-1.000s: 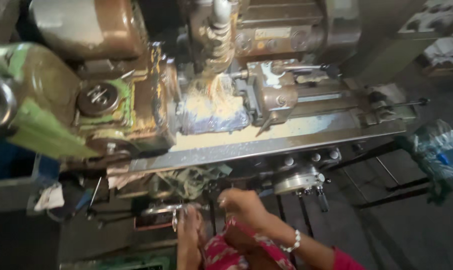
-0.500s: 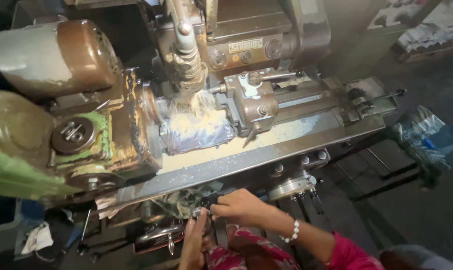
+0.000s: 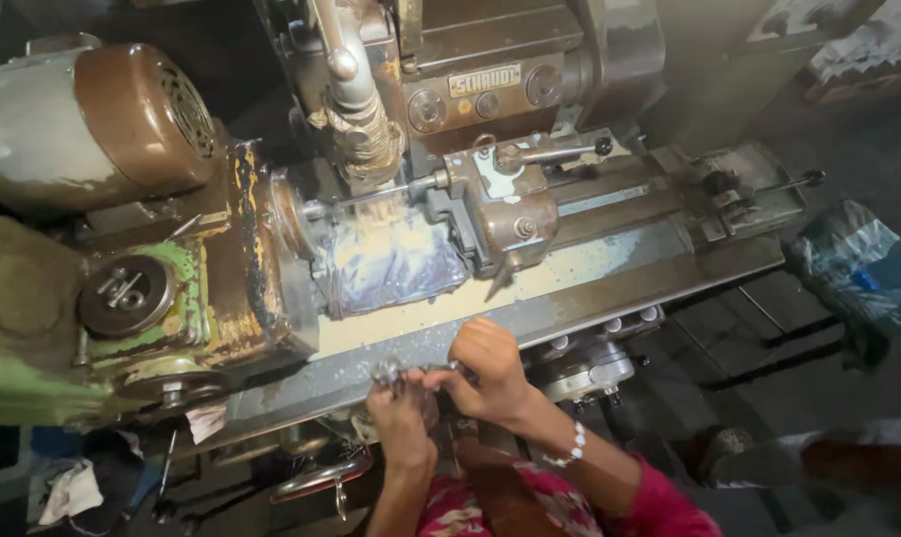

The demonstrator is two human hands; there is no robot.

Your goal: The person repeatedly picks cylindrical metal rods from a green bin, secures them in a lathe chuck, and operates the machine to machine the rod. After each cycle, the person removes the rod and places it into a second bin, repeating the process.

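We hold a small shiny metal part (image 3: pixel 391 373) between both hands at the near edge of the lathe bed (image 3: pixel 609 288), our left hand (image 3: pixel 403 418) closed around it from below and our right hand (image 3: pixel 485 376) pinching it from the right. Beyond our hands, a sawdust-coloured residue covers the bed below the spindle (image 3: pixel 356 129) and the grey carriage block (image 3: pixel 500 214). A brown motor housing (image 3: pixel 132 114) sits far left, and a crumpled plastic bag (image 3: pixel 853 273) lies at the right.
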